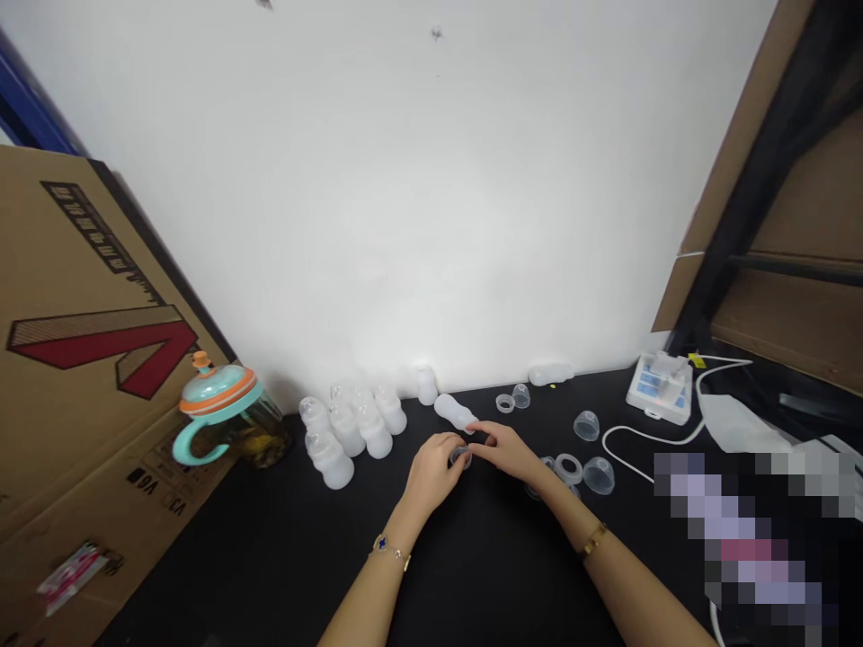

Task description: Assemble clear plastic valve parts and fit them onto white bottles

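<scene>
My left hand is closed, its thumb and fingers pinching a small translucent bottle ring. My right hand meets it from the other side with its fingertips at the same ring; what lies between the fingers is partly hidden. Just beyond, a frosted white baby bottle lies on its side, its neck near my right index finger. Another such bottle stands by the wall. To the left, several white bottles with clear caps stand in a cluster.
Near my right forearm lie a ring and clear dome caps. Farther back are another ring, a small dome and a lying bottle. A jug stands left by a carton; a power strip with white cable sits right.
</scene>
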`<control>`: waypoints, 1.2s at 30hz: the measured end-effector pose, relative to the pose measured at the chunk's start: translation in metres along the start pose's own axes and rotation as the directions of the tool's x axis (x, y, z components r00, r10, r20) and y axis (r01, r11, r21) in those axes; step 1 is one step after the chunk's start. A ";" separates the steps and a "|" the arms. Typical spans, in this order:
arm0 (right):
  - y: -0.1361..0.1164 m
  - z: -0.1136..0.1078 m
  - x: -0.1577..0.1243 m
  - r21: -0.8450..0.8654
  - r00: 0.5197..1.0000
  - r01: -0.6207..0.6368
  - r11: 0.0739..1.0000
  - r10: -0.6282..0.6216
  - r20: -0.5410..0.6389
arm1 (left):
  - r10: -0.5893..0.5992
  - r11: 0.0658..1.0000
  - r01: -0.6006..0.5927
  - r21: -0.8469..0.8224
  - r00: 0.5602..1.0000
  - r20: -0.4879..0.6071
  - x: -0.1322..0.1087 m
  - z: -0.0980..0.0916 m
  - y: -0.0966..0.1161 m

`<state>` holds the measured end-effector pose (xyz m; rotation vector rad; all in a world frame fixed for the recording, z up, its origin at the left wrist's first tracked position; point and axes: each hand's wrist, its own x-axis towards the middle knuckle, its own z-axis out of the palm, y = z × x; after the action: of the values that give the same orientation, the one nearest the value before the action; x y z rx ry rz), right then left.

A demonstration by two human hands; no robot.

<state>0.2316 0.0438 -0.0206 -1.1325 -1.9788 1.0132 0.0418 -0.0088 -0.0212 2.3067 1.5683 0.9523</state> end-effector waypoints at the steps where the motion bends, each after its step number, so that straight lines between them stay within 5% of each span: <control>1: 0.000 0.000 0.000 0.027 0.999 -0.031 0.999 0.031 0.024 | -0.002 1.000 0.002 -0.003 1.000 -0.003 0.000 0.000 0.000; 8: 0.002 -0.001 0.003 0.193 0.995 -0.101 0.976 0.096 0.032 | -0.010 1.000 0.009 -0.013 1.000 -0.020 0.001 -0.001 -0.001; 18: 0.001 0.000 0.000 0.132 0.989 -0.114 0.985 0.100 0.110 | -0.008 1.000 0.008 0.009 0.999 0.048 -0.003 0.006 0.004; 26: -0.024 -0.054 -0.012 -0.293 0.976 -0.055 0.955 -0.011 -0.219 | -0.021 1.000 0.020 0.013 0.998 0.055 -0.002 0.004 0.003; 31: -0.036 -0.080 -0.034 -0.372 0.983 -0.094 0.923 0.146 0.114 | -0.023 1.000 0.024 -0.006 0.998 0.065 -0.002 0.003 0.006; 36: -0.028 -0.080 -0.042 -0.477 0.934 -0.196 0.857 0.311 0.176 | -0.021 1.000 0.023 -0.019 0.998 0.063 -0.002 0.002 0.008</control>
<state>0.3028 0.0211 0.0374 -1.6262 -2.3935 0.8751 0.0490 -0.0133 -0.0197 2.2782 1.5490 0.8769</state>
